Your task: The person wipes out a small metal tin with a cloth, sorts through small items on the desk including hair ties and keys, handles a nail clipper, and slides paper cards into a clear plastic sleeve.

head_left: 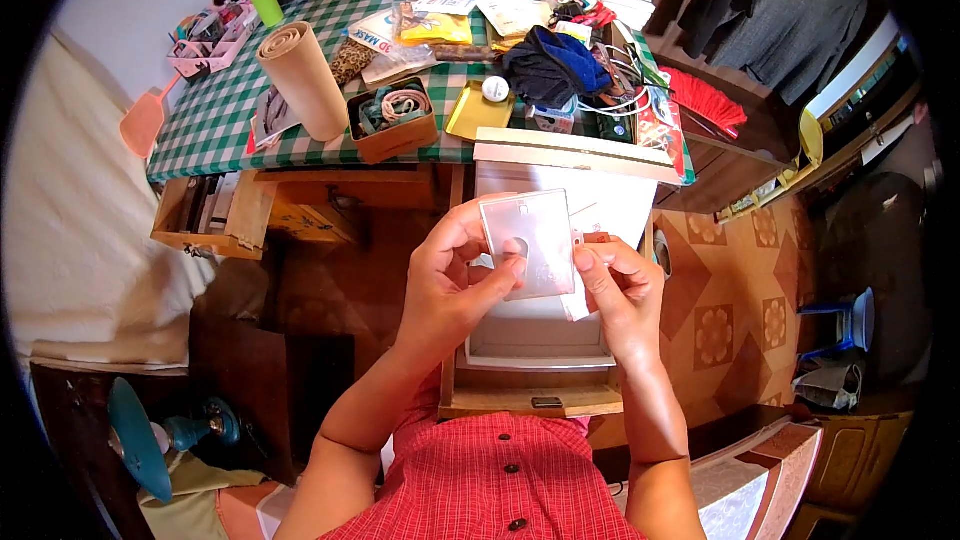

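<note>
A clear, flat plastic card holder (540, 225) is held up in front of me. My left hand (450, 275) grips its left side, with the thumb across its face. At its right edge my right hand (625, 295) is closed in a pinch on a small piece; a bit of reddish material and a pale slip show around those fingers. What exactly the piece is I cannot make out. Beneath both hands lies a white box (540, 340) in an open wooden drawer (500, 400), its pale lid (570, 153) raised at the table edge.
A green checked tablecloth (225, 130) covers the cluttered table. On it are a rolled beige sheet (305, 85), a small box of cords (395, 130), a yellow tray (480, 112) and dark blue cloth (555, 70). Another drawer (210, 215) stands open at left.
</note>
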Demonstrator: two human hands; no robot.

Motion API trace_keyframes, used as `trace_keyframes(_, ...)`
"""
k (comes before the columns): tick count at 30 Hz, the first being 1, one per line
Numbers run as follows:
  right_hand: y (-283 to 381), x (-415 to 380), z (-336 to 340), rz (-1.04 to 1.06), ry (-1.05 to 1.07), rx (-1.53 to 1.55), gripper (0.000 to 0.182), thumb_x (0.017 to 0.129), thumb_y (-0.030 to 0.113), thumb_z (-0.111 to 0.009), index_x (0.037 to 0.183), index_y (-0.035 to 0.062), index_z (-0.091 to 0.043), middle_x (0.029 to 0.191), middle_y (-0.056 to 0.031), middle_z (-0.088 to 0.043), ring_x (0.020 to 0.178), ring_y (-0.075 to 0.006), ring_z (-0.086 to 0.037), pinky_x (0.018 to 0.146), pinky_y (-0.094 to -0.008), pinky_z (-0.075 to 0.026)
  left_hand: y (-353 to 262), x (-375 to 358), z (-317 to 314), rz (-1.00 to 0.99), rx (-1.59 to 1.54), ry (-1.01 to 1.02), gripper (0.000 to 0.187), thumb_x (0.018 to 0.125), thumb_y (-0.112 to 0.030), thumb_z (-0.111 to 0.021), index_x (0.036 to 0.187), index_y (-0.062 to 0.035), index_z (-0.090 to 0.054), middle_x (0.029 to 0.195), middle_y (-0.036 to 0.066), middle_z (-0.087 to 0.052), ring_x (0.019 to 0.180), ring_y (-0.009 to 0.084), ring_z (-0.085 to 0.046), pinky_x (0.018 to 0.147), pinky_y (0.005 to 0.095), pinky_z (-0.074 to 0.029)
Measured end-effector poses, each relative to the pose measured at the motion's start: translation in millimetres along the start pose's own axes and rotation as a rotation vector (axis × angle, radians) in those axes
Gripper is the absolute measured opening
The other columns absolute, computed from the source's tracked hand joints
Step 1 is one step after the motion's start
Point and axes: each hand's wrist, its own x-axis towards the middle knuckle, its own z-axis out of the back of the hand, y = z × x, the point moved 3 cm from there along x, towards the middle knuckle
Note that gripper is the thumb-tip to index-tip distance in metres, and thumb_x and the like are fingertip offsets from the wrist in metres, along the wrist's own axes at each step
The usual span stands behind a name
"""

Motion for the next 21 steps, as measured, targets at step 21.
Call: trace_keyframes(21,13.1,-2.1,-6.5,0.642,-0.157,-0.684,0.018,0.076,-0.001,-0.070,0.094,0.0008,-0.072,0.093,-0.0116,-0.068,0.078,-0.0239,-0.063,0.070,-0.0300,-0.050,15.9,-5.6,-3.7,-0.456,0.235,-0.282,0.025,0.082,0.009,-0.063,0.104,0.0020,-0.052,0.101,0.009,-0.063,0.092,0.0133,-0.064,0.077,0.0243,-0.052)
